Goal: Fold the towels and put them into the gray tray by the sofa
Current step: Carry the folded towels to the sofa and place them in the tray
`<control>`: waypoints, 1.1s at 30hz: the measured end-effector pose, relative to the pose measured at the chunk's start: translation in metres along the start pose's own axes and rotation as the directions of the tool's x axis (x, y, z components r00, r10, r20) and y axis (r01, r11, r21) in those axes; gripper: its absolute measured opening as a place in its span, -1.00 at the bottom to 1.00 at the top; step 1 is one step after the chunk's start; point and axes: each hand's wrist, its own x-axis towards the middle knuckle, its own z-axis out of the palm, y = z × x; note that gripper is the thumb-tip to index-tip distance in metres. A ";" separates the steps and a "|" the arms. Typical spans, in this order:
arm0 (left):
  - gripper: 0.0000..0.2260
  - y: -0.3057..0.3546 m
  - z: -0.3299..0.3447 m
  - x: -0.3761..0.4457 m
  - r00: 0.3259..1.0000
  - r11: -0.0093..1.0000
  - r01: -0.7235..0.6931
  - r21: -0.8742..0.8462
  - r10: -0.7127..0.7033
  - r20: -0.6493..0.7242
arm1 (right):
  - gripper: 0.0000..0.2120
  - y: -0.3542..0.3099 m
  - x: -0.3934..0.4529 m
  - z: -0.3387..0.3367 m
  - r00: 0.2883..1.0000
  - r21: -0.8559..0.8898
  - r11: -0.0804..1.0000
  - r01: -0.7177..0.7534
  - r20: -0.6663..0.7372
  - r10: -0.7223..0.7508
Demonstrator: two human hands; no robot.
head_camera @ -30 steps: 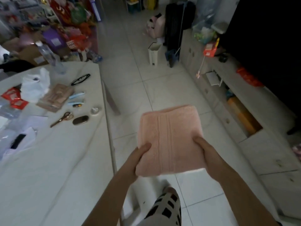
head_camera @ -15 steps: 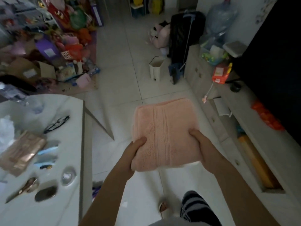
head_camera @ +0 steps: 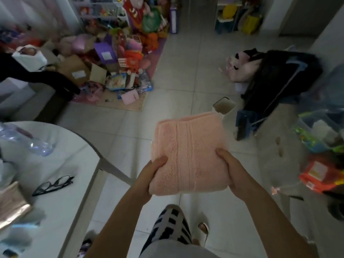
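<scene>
Standing over a tiled floor (head_camera: 186,81), person carries a folded pink towel (head_camera: 188,153) out in front at about waist height, above the floor and well right of the table (head_camera: 61,211). Table is white, lower left, rounded corner. Toy pile (head_camera: 122,53) heaped on a mat at top left, cardboard boxes mixed in. Black bag (head_camera: 283,79) lies on the floor upper right, a pink plush just beside it. Towel is flat, ribbed stripe running down its middle. Left hand (head_camera: 149,180) grips the towel's near left corner, thumb on top, fingers tucked under and out of sight. Right hand (head_camera: 233,169) grips the near right edge the same way, thumb across the top, fingers hidden beneath. Plastic bottle (head_camera: 28,140) lies on its side on the table, blurred. Black glasses (head_camera: 53,185) sit on the table near its edge. Orange packet (head_camera: 320,174) at far right, possibly a snack bag. A slippered foot shows at the bottom.
</scene>
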 end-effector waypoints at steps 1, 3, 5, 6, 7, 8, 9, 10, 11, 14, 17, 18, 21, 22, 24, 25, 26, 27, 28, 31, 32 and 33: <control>-0.27 0.013 -0.004 0.013 1.000 0.999 -0.007 -0.032 0.006 -0.028 | -0.67 -0.018 0.022 0.005 1.000 -0.022 1.000 0.003 0.030 -0.002; -0.26 0.039 -0.017 0.047 0.996 0.996 -0.029 -0.079 0.022 -0.088 | -0.68 -0.053 0.071 0.020 0.996 -0.066 0.998 0.007 0.088 -0.001; -0.28 0.065 -0.031 0.086 0.991 0.992 -0.071 -0.107 0.058 -0.120 | -0.71 -0.084 0.120 0.036 0.989 -0.104 0.994 0.026 0.149 -0.011; -0.30 0.079 -0.038 0.106 0.988 0.989 -0.085 -0.121 0.067 -0.142 | -0.71 -0.100 0.146 0.045 0.985 -0.123 0.992 0.036 0.170 -0.015; -0.32 0.095 -0.045 0.126 0.984 0.986 -0.094 -0.138 0.072 -0.162 | -0.70 -0.116 0.172 0.055 0.984 -0.130 0.991 0.035 0.180 -0.011; -0.34 0.111 -0.054 0.146 0.982 0.982 -0.103 -0.158 0.075 -0.173 | -0.70 -0.132 0.199 0.065 0.982 -0.131 0.991 0.026 0.187 -0.001; -0.35 0.128 -0.064 0.165 0.981 0.977 -0.109 -0.184 0.075 -0.181 | -0.69 -0.147 0.226 0.078 0.981 -0.137 0.991 0.010 0.193 0.017; -0.34 0.145 -0.075 0.181 0.978 0.972 -0.118 -0.204 0.078 -0.194 | -0.69 -0.163 0.250 0.092 0.979 -0.144 0.990 -0.008 0.199 0.037; -0.32 0.164 -0.087 0.195 0.974 0.968 -0.129 -0.217 0.082 -0.213 | -0.70 -0.178 0.274 0.108 0.976 -0.160 0.987 -0.014 0.214 0.049; -0.35 0.219 -0.127 0.233 0.951 0.957 -0.182 -0.226 0.113 -0.287 | -0.72 -0.226 0.342 0.164 0.962 -0.225 0.974 -0.014 0.261 0.074; -0.46 0.266 -0.173 0.257 0.928 0.933 -0.221 -0.285 0.111 -0.357 | -0.69 -0.261 0.404 0.229 0.932 -0.291 0.957 -0.008 0.343 0.112; -0.49 0.280 -0.191 0.263 0.916 0.921 -0.234 -0.310 0.103 -0.387 | -0.68 -0.269 0.425 0.252 0.922 -0.301 0.953 -0.018 0.363 0.132; -0.49 0.318 -0.253 0.277 0.871 0.896 -0.289 -0.338 0.100 -0.481 | -0.67 -0.285 0.487 0.336 0.875 -0.360 0.932 -0.032 0.440 0.200; -0.48 0.329 -0.278 0.282 0.849 0.886 -0.313 -0.342 0.100 -0.519 | -0.67 -0.289 0.507 0.369 0.855 -0.391 0.920 -0.024 0.468 0.222; -0.45 0.352 -0.327 0.288 0.794 0.855 -0.363 -0.371 0.076 -0.603 | -0.61 -0.295 0.544 0.439 0.810 -0.444 0.896 -0.007 0.523 0.266; -0.44 0.365 -0.352 0.290 0.767 0.836 -0.383 -0.393 0.050 -0.640 | -0.56 -0.297 0.561 0.475 0.787 -0.464 0.886 -0.003 0.546 0.288; -0.45 0.375 -0.377 0.292 0.742 0.816 -0.405 -0.413 0.028 -0.670 | -0.54 -0.299 0.577 0.511 0.764 -0.483 0.876 0.000 0.565 0.311; -0.45 0.384 -0.400 0.292 0.714 0.791 -0.435 -0.431 0.012 -0.700 | -0.54 -0.300 0.591 0.548 0.743 -0.505 0.863 0.006 0.580 0.334; -0.46 0.393 -0.423 0.290 0.689 0.767 -0.465 -0.442 0.001 -0.725 | -0.56 -0.302 0.601 0.583 0.723 -0.534 0.846 0.013 0.589 0.361; -0.36 0.423 -0.490 0.274 0.600 0.698 -0.572 -0.432 -0.003 -0.800 | -0.62 -0.310 0.623 0.691 0.653 -0.619 0.784 0.040 0.610 0.449; -0.31 0.429 -0.511 0.267 0.561 0.680 -0.604 -0.416 -0.008 -0.828 | -0.61 -0.309 0.626 0.726 0.630 -0.649 0.758 0.067 0.617 0.472; -0.26 0.436 -0.530 0.258 0.526 0.656 -0.638 -0.402 -0.010 -0.850 | -0.62 -0.308 0.627 0.761 0.601 -0.667 0.739 0.096 0.630 0.491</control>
